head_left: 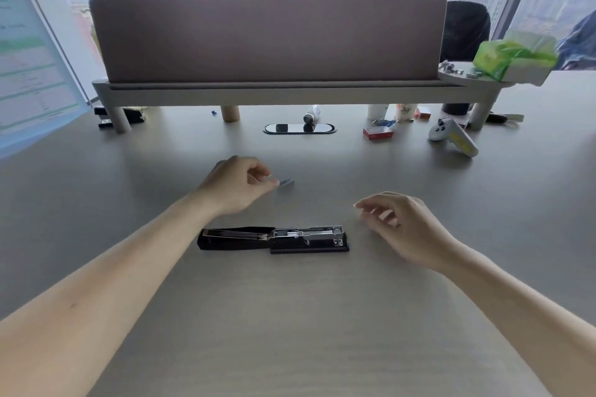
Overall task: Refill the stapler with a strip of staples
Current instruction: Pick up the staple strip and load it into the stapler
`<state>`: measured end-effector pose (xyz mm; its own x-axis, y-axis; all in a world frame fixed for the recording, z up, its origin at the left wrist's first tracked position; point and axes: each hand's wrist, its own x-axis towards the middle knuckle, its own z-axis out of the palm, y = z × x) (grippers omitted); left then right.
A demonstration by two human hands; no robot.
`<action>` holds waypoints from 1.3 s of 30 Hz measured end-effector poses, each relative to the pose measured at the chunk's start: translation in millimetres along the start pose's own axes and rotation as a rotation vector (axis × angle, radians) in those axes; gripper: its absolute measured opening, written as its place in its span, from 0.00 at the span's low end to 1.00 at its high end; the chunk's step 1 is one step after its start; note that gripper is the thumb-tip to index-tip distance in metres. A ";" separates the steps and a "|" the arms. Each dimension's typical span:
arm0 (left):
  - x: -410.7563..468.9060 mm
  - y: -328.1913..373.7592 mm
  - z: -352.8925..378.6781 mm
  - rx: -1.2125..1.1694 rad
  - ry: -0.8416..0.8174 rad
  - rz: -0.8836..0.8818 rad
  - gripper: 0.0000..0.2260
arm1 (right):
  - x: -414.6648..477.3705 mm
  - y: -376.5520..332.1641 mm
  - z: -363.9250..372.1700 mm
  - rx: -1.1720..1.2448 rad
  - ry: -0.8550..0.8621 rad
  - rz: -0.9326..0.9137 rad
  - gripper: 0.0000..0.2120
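Observation:
A black stapler [274, 238] lies on the grey desk with its top flipped open to the left, so the metal staple channel faces up. Beyond it, a short silver strip of staples [286, 182] rests on the desk. My left hand [235, 184] is just left of the strip, thumb and forefinger pinched at its near end; whether they grip it is unclear. My right hand [400, 226] hovers to the right of the stapler with loosely curled fingers and holds nothing.
A red staple box [377, 132] and a white game controller [453, 137] lie at the back right. A raised shelf with a felt divider [267, 39] spans the back; a green tissue pack [512, 56] sits on its right end. A cable port [300, 128] is set into the desk.

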<state>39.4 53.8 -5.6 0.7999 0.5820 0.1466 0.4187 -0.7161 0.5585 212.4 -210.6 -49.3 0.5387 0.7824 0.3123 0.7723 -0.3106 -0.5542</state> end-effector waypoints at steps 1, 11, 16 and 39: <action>11.2 3.7 9.0 0.043 -0.008 -0.016 0.18 | -0.1 1.7 2.7 -0.033 0.008 -0.009 0.09; 37.2 10.3 43.4 0.162 0.140 0.123 0.07 | -3.4 3.9 7.4 -0.059 0.030 -0.030 0.07; -6.9 30.9 23.0 -0.071 0.147 0.373 0.09 | -1.0 -6.8 4.1 0.151 0.166 0.091 0.04; -49.3 54.8 7.2 -0.605 -0.077 0.052 0.05 | 12.7 -81.9 -10.3 0.859 -0.153 0.421 0.05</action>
<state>26.0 -17.0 11.9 0.8511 0.5062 0.1391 0.0781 -0.3842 0.9199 159.4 -180.8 8.0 0.6186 0.7779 -0.1108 -0.0158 -0.1286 -0.9916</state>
